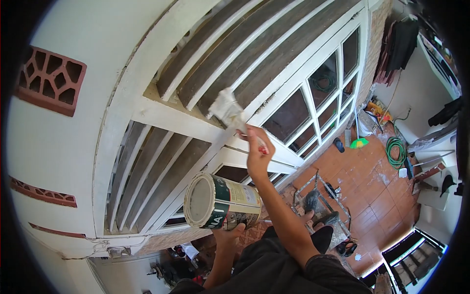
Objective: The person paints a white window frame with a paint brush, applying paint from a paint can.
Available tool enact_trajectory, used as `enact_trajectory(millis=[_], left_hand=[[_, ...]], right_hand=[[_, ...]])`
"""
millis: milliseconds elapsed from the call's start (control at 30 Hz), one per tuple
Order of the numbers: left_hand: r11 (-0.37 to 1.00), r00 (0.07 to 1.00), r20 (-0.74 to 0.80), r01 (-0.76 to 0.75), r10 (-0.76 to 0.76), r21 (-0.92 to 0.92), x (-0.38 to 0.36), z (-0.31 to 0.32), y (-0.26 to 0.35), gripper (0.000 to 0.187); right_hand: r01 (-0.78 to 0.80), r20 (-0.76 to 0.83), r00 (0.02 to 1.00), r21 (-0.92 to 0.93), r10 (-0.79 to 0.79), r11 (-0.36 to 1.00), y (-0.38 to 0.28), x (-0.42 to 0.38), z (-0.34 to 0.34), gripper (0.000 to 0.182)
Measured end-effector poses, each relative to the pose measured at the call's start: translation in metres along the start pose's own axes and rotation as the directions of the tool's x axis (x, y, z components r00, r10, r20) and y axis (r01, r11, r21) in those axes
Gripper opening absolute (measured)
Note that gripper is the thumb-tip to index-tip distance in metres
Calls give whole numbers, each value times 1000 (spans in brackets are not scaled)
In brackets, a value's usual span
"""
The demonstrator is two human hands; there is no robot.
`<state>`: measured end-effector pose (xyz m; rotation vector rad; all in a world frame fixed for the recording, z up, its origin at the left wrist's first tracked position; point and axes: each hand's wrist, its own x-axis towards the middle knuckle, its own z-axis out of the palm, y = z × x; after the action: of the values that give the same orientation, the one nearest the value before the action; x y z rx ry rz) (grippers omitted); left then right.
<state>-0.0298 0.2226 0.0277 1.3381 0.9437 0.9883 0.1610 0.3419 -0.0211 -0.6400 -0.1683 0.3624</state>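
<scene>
My right hand (258, 151) is closed around the handle of a paintbrush (227, 107), whose wide head is coated in white paint. The brush head overlaps the lower edge of the dark slats (254, 73) in the upper vent, near the white wooden crossbar (181, 117). Lower down, my left hand (229, 234) grips a paint can (227, 202) from beneath and the side. The can has a green and cream label, and its round, whitish end faces up and left. Most of the brush handle is hidden by my fingers.
White-framed glass panes (313, 98) adjoin the slats. My feet stand high on a paint-spattered platform (338, 235) with a metal frame, above the tiled floor (367, 196). A green hose (395, 152) and a broom (359, 142) lie below. Terracotta vent blocks (54, 81) sit in the wall.
</scene>
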Motion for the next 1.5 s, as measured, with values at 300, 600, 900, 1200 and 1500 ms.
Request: enact_trajectory(millis=[300, 600, 900, 1200, 1500], left_hand=[[999, 998, -57, -18, 16, -45, -5, 8, 11, 85], [997, 998, -48, -44, 46, 60, 4, -16, -3, 91], [999, 997, -73, 3, -7, -48, 7, 14, 11, 92], [1000, 999, -29, -13, 13, 13, -5, 5, 9, 101], [998, 999, -30, -31, 30, -55, -3, 7, 14, 97]], right_hand=[[-133, 63, 990, 60, 129, 989, 0, -8, 14, 30], [118, 130, 987, -157, -98, 981, 18, -2, 14, 15], [316, 229, 941, -323, -250, 892, -11, 8, 16, 14], [-99, -101, 991, -62, 93, 993, -39, 1, -11, 35], [-141, -152, 982, -166, 116, 976, -36, -14, 0, 29]])
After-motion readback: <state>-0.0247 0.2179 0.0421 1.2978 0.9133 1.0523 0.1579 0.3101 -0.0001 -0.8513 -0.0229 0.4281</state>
